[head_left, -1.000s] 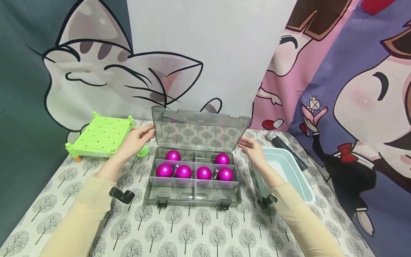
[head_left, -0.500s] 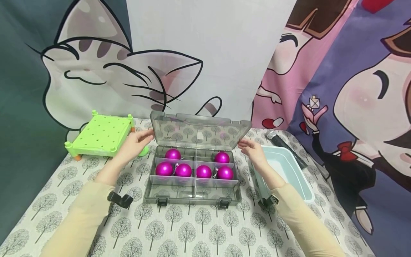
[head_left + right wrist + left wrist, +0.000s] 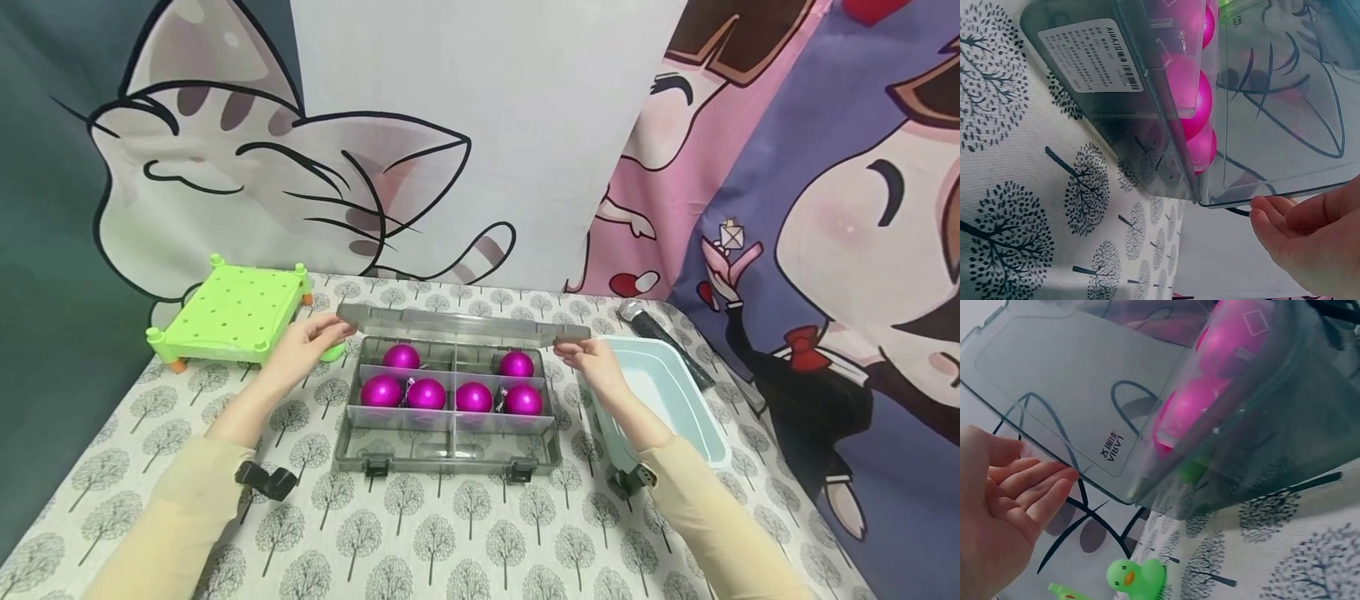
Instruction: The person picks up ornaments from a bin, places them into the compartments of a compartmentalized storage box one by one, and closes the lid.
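A grey see-through divided case (image 3: 447, 464) lies on the table with several magenta baubles (image 3: 381, 391) in its rear and middle compartments. Its hinged lid (image 3: 465, 323) is tilted forward over the back row, seen almost edge-on in the head view. At the lid's left edge, the fingertips of my left hand (image 3: 306, 342) touch it with loosely extended fingers. My right hand (image 3: 597, 367) does the same on the opposite side, fingertips against the lid's rim in the right wrist view. Two dark latches (image 3: 377, 465) sit along the case's front.
A lime green pegged stand (image 3: 234, 308) is at the back left, with a green toy duck (image 3: 1138, 579) between it and the case. To the right are a pale blue basin (image 3: 656, 379) and a microphone (image 3: 667, 342). A printed curtain (image 3: 420, 75) hangs behind.
The lid has swung from nearly upright forward and down toward the case. Both hands have kept to its sides, lowering slightly. The baubles have stayed in their compartments.
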### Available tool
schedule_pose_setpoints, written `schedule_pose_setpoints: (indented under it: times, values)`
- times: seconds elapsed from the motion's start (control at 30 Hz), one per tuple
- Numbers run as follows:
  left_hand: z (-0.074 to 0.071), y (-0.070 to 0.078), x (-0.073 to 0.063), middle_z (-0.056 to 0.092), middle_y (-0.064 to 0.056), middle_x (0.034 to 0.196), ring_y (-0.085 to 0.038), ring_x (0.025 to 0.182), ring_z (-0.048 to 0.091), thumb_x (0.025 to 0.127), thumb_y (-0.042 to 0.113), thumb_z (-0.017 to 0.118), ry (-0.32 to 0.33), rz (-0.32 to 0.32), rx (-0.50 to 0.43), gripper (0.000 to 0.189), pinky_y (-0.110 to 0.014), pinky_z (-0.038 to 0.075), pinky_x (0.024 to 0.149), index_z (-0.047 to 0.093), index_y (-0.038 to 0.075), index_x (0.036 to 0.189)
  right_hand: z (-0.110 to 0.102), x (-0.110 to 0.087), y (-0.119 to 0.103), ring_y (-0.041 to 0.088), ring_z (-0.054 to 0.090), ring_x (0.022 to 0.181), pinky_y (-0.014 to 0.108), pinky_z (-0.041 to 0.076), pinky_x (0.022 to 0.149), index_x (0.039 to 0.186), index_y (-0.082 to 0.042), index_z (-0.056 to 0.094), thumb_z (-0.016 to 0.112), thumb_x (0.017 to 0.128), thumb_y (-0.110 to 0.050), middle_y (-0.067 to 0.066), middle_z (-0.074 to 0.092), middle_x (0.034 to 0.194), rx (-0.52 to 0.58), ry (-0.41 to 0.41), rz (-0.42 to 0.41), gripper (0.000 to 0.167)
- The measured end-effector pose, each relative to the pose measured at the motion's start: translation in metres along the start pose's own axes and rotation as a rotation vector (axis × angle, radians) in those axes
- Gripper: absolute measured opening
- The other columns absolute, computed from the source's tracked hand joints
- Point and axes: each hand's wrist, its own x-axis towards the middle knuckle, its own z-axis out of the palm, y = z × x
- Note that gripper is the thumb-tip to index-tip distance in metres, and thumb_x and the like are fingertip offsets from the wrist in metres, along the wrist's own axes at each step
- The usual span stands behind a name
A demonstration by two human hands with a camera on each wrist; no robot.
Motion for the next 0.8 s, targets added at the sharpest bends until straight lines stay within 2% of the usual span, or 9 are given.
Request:
schedule_pose_setpoints:
  times: [0.07,0.13,0.2,0.27,0.33,0.37,0.47,0.6,0.8]
  values:
    - [0.000,-0.002,-0.002,0.050,-0.029,0.140,-0.029,0.118,0.062,0.105,0.019,0.041,0.002,0.000,-0.030,0.044,-0.019,0.050,0.097,0.043,-0.008,0.140,-0.001,-0.002,0.000,0.039,0.064,0.112,0.032,0.053,0.101,0.130,0.019,0.046,0.035,0.090,0.011,0.037,0.052,0.132,-0.027,0.010,0.020,0.042]
    - [-0.001,-0.003,-0.005,0.050,-0.028,0.140,-0.023,0.116,0.063,0.106,0.018,0.039,-0.001,0.002,-0.028,0.044,-0.009,0.047,0.094,0.042,-0.007,0.142,-0.002,-0.005,0.001,0.019,0.068,0.083,0.019,0.058,0.076,0.130,0.015,0.050,0.040,0.091,0.008,0.035,0.055,0.130,-0.038,0.021,0.044,0.041]
    - [-0.001,-0.004,-0.007,0.051,-0.027,0.139,-0.018,0.114,0.065,0.106,0.020,0.037,-0.009,0.005,-0.022,0.044,-0.013,0.048,0.095,0.041,-0.006,0.142,-0.002,-0.007,0.001,0.004,0.058,0.070,0.012,0.051,0.062,0.130,0.013,0.051,0.044,0.093,0.005,0.036,0.056,0.127,-0.035,0.029,0.059,0.038]
    - [-0.001,-0.006,-0.010,0.054,-0.026,0.135,-0.014,0.111,0.066,0.107,0.023,0.036,-0.021,0.001,-0.016,0.046,-0.024,0.048,0.102,0.041,-0.006,0.142,0.000,-0.010,0.003,0.000,0.053,0.067,0.011,0.046,0.058,0.129,0.013,0.051,0.045,0.094,0.004,0.035,0.055,0.128,-0.027,0.024,0.072,0.037]
    - [-0.001,-0.007,-0.012,0.055,-0.027,0.132,-0.010,0.107,0.068,0.107,0.024,0.036,-0.038,-0.005,-0.046,0.047,-0.039,0.045,0.108,0.039,-0.007,0.142,0.002,-0.011,0.005,0.006,0.063,0.079,0.012,0.050,0.065,0.129,0.014,0.051,0.043,0.092,0.006,0.036,0.055,0.129,-0.016,0.018,0.071,0.038]
    - [-0.001,-0.008,-0.013,0.054,-0.027,0.132,-0.003,0.104,0.067,0.107,0.024,0.036,-0.050,-0.011,-0.063,0.048,-0.046,0.041,0.111,0.038,-0.008,0.143,0.003,-0.012,0.006,0.013,0.067,0.089,0.013,0.053,0.072,0.129,0.016,0.050,0.041,0.091,0.009,0.036,0.055,0.129,-0.020,0.016,0.063,0.040]
    - [-0.001,-0.010,-0.016,0.053,-0.029,0.132,0.008,0.098,0.064,0.107,0.022,0.037,-0.076,-0.036,-0.104,0.048,-0.054,0.033,0.114,0.037,-0.009,0.143,0.006,-0.013,0.009,0.034,0.066,0.108,0.020,0.057,0.085,0.130,0.018,0.048,0.037,0.086,0.013,0.036,0.056,0.128,-0.036,0.012,0.055,0.046]
    - [0.001,-0.014,-0.017,0.054,-0.028,0.130,0.003,0.099,0.067,0.106,0.021,0.037,-0.097,-0.054,-0.106,0.046,-0.045,0.038,0.111,0.038,-0.010,0.141,0.008,-0.016,0.011,0.045,0.058,0.118,0.037,0.053,0.101,0.132,0.018,0.045,0.033,0.084,0.015,0.037,0.055,0.128,-0.065,-0.008,0.076,0.050]
    - [0.005,-0.022,-0.018,0.055,-0.030,0.128,0.001,0.096,0.069,0.106,0.018,0.039,-0.108,-0.056,-0.119,0.045,-0.017,0.051,0.095,0.039,-0.014,0.138,0.013,-0.020,0.015,0.044,0.059,0.116,0.045,0.050,0.104,0.131,0.016,0.047,0.035,0.084,0.015,0.035,0.056,0.128,-0.069,0.009,0.119,0.048]
